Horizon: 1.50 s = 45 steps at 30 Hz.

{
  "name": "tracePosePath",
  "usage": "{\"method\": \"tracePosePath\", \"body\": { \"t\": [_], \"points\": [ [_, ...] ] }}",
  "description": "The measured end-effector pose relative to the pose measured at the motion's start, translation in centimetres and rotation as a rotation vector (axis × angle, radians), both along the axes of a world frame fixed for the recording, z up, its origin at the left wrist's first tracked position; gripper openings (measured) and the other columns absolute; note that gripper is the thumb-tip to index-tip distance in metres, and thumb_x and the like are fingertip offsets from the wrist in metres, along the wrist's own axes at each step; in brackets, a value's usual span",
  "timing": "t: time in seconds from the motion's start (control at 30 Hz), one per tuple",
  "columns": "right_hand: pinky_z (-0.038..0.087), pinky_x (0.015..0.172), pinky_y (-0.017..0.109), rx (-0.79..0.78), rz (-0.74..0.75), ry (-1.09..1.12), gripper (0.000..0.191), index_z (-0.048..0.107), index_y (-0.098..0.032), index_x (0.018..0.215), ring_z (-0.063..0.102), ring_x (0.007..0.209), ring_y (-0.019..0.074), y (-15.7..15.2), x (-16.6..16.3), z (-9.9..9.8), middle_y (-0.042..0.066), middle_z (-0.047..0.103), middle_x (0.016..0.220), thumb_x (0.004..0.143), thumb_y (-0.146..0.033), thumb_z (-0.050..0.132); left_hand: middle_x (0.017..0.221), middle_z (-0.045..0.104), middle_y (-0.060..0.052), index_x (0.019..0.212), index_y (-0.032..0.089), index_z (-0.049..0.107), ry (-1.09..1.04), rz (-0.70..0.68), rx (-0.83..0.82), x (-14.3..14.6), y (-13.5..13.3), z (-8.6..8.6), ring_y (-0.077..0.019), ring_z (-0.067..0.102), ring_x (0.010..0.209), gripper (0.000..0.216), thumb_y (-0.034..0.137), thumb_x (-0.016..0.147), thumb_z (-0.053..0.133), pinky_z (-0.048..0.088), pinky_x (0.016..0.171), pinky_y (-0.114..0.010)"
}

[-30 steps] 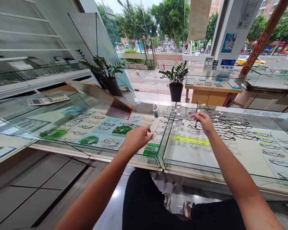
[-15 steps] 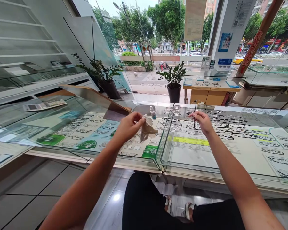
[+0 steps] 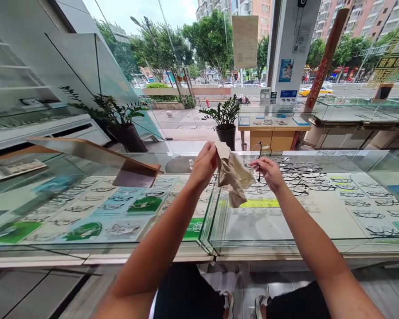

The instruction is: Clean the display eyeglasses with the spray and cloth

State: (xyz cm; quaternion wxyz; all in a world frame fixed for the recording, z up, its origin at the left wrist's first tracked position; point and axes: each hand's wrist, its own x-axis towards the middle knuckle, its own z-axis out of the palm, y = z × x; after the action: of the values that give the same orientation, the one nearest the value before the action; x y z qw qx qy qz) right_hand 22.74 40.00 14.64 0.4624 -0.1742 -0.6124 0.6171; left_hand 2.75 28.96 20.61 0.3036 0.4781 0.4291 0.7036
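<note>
My left hand is raised above the glass display counter, pinching a crumpled beige cleaning cloth that hangs down between my hands. Close to its right, my right hand grips a pair of thin black-framed glasses, held upright by the frame. Cloth and glasses are nearly touching. Under the glass lie rows of eyeglass frames on printed cards.
A small spray bottle stands on the counter behind my left hand. A tilted mirror stand sits at the left. Potted plants stand by the window; another counter lies beyond. My legs and sandals show below.
My left hand lifted the cloth off the counter and brought it up and right toward the glasses. My right hand rose with the glasses and moved slightly left.
</note>
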Motion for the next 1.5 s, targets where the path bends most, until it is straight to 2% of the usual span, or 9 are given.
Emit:
{"method": "tracePosePath", "body": {
  "t": [0.13, 0.3, 0.5, 0.63, 0.77, 1.07, 1.2, 1.33, 1.5],
  "points": [
    [0.051, 0.082, 0.035, -0.041, 0.019, 0.056, 0.037, 0.069, -0.023, 0.074, 0.063, 0.086, 0.0198, 0.0, 0.2, 0.1, 0.006, 0.078, 0.094, 0.078, -0.058, 0.081, 0.076, 0.055, 0.003, 0.089, 0.023, 0.055, -0.039, 0.035, 0.003, 1.0, 2.2, -2.4, -0.0125, 0.051, 0.063, 0.043, 0.063, 0.088, 0.07, 0.044, 0.06, -0.025],
    [0.05, 0.086, 0.034, -0.073, 0.006, 0.067, 0.035, 0.072, -0.024, 0.072, 0.066, 0.094, 0.0216, -1.0, 0.5, 0.8, 0.005, 0.079, 0.092, 0.075, -0.057, 0.084, 0.079, 0.063, 0.003, 0.091, 0.022, 0.061, -0.196, -0.004, -0.089, 1.7, 2.7, -5.3, -0.0117, 0.055, 0.066, 0.046, 0.062, 0.079, 0.081, 0.046, 0.064, -0.024],
    [0.048, 0.103, 0.037, -0.08, 0.073, 0.109, 0.029, 0.078, -0.026, 0.073, 0.068, 0.112, 0.0245, -2.2, 0.3, 1.0, 0.003, 0.078, 0.093, 0.072, -0.053, 0.089, 0.078, 0.064, 0.003, 0.087, 0.02, 0.063, -0.292, -0.114, -0.168, 2.5, 1.9, -6.8, -0.0097, 0.055, 0.065, 0.052, 0.061, 0.071, 0.09, 0.045, 0.06, -0.022],
    [0.049, 0.101, 0.036, -0.13, 0.117, 0.125, 0.029, 0.08, -0.027, 0.075, 0.067, 0.116, 0.025, -2.5, 0.3, 1.0, 0.004, 0.078, 0.1, 0.072, -0.054, 0.09, 0.069, 0.057, 0.005, 0.087, 0.02, 0.06, -0.139, -0.167, -0.179, 2.9, 1.6, -6.5, -0.0087, 0.046, 0.056, 0.058, 0.069, 0.071, 0.087, 0.037, 0.053, -0.022],
    [0.047, 0.107, 0.039, -0.117, 0.157, 0.121, 0.03, 0.079, -0.027, 0.075, 0.067, 0.119, 0.0257, -2.9, 0.4, 1.2, 0.004, 0.081, 0.108, 0.073, -0.055, 0.09, 0.069, 0.055, 0.004, 0.083, 0.019, 0.058, 0.044, -0.134, -0.084, 3.5, 1.1, -5.9, -0.0089, 0.045, 0.058, 0.059, 0.073, 0.076, 0.081, 0.037, 0.055, -0.022],
    [0.039, 0.122, 0.044, -0.105, 0.228, 0.132, 0.032, 0.08, -0.026, 0.077, 0.064, 0.132, 0.0286, -4.2, 0.5, 2.0, 0.006, 0.081, 0.116, 0.074, -0.056, 0.09, 0.067, 0.061, 0.002, 0.075, 0.018, 0.062, 0.394, 0.255, 0.121, 3.9, -1.6, -3.9, -0.0106, 0.051, 0.061, 0.034, 0.047, 0.088, 0.076, 0.041, 0.06, -0.023],
    [0.037, 0.125, 0.045, -0.128, 0.252, 0.16, 0.03, 0.08, -0.026, 0.076, 0.062, 0.136, 0.0293, -4.5, 0.5, 2.1, 0.006, 0.081, 0.116, 0.074, -0.054, 0.09, 0.058, 0.053, 0.004, 0.071, 0.019, 0.06, 0.277, 0.185, 0.041, 3.4, -1.9, -3.0, -0.009, 0.042, 0.053, 0.038, 0.049, 0.082, 0.08, 0.032, 0.05, -0.022],
    [0.038, 0.124, 0.045, -0.162, 0.274, 0.201, 0.027, 0.08, -0.027, 0.076, 0.063, 0.135, 0.0289, -4.5, 0.6, 2.1, 0.005, 0.08, 0.122, 0.074, -0.053, 0.091, 0.061, 0.055, 0.003, 0.072, 0.019, 0.058, 0.105, 0.074, -0.064, 3.0, -1.5, -2.7, -0.0088, 0.044, 0.053, 0.047, 0.059, 0.076, 0.084, 0.032, 0.048, -0.021],
    [0.037, 0.125, 0.044, -0.15, 0.268, 0.182, 0.025, 0.083, -0.029, 0.077, 0.061, 0.138, 0.0283, -4.5, 0.4, 1.8, 0.004, 0.079, 0.122, 0.074, -0.053, 0.091, 0.06, 0.053, 0.004, 0.075, 0.019, 0.058, 0.079, 0.031, -0.069, 3.4, -1.1, -3.1, -0.008, 0.041, 0.051, 0.054, 0.066, 0.074, 0.085, 0.03, 0.048, -0.02]
  ]
}}
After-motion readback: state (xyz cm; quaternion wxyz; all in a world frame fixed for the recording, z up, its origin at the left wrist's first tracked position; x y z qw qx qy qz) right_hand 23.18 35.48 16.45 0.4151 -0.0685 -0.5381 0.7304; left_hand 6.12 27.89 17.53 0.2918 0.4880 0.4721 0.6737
